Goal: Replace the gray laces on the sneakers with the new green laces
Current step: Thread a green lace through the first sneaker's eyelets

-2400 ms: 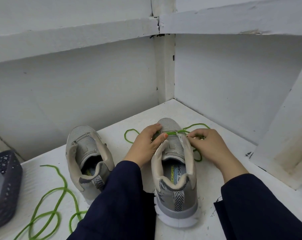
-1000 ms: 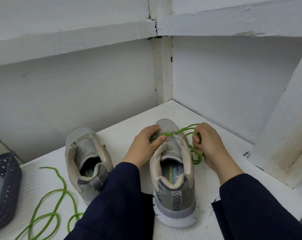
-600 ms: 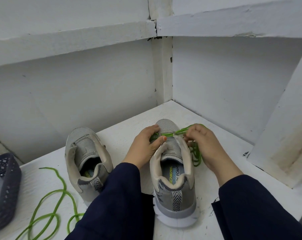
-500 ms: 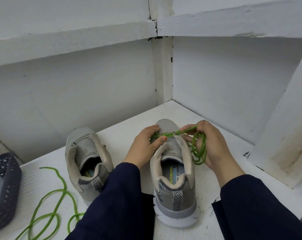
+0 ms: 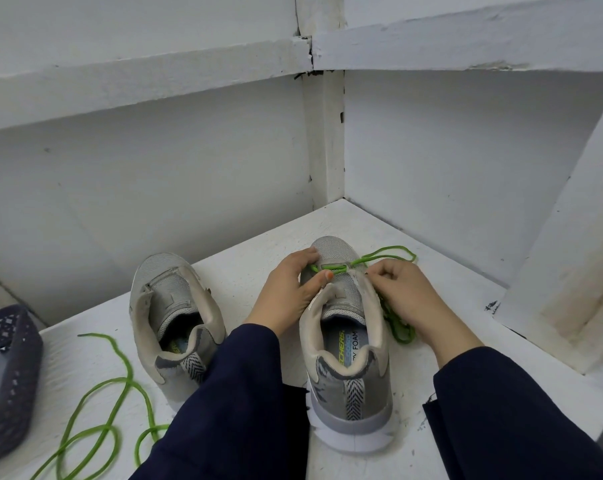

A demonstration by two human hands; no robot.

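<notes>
Two grey sneakers stand heel-toward-me on a white shelf. The right sneaker (image 5: 348, 341) has a green lace (image 5: 331, 268) run across its lowest eyelets near the toe. My left hand (image 5: 289, 289) grips that shoe's left side at the toe end, thumb by the lace. My right hand (image 5: 404, 289) pinches the lace at the shoe's right eyelet edge; a loop lies beyond it and more lace bunches under the wrist. The left sneaker (image 5: 175, 320) has no lace in it.
A second green lace (image 5: 113, 403) lies loose in coils on the shelf at the lower left. A dark perforated basket (image 5: 13, 375) sits at the left edge. White walls meet in a corner close behind the shoes, and a slanted white board (image 5: 563, 271) stands at the right.
My right hand lowered the bunched lace from mid-air back to the shoe's right eyelet edge; the loop now lies on the shelf past the toe. My left hand stayed put.
</notes>
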